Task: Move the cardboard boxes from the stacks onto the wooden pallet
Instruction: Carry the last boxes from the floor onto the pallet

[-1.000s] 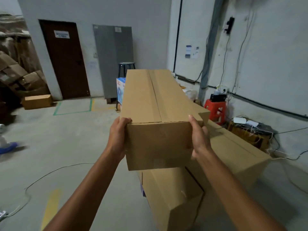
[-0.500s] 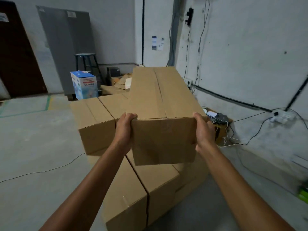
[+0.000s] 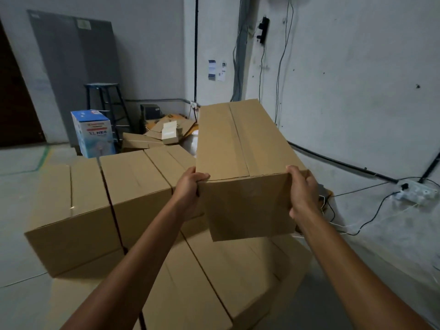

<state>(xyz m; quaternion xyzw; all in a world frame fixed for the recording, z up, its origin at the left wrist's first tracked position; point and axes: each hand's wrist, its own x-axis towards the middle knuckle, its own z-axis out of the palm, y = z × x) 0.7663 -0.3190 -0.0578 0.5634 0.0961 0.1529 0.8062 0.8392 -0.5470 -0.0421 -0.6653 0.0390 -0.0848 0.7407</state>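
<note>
The box (image 3: 240, 148) is held in the air by its near end only. The left hand (image 3: 189, 186) is curled over the top left corner and the right hand (image 3: 301, 189) is clasped round the right corner, with the thumb along the top edge. The long body is carried out away from the grip, above the stack (image 3: 133, 182) that lies below and to the left of the hands. Since no support is given beyond the grip, the far end could be expected to dip. The box could then be levered out of the fingers if the hold were slackened or the contents were to shift. The underside, just below the grip, could be caught on the upper boxes of the stack during a turn, and those might be pushed askew. A wired power strip (image 3: 414, 192) is seen on the floor to the right of the right hand, so a foot could be snagged if a step were taken that way unseen. The pallet is not shown, so the route to it cannot be judged, nor can it be told whether the stack rests on it. The box itself is seen to be long and narrow, of plain brown cardboard, with its top flaps closed along a centre seam that appears to be taped. The near face is smooth and unmarked, the corners look square, and no dent or tear can be made out.
</note>
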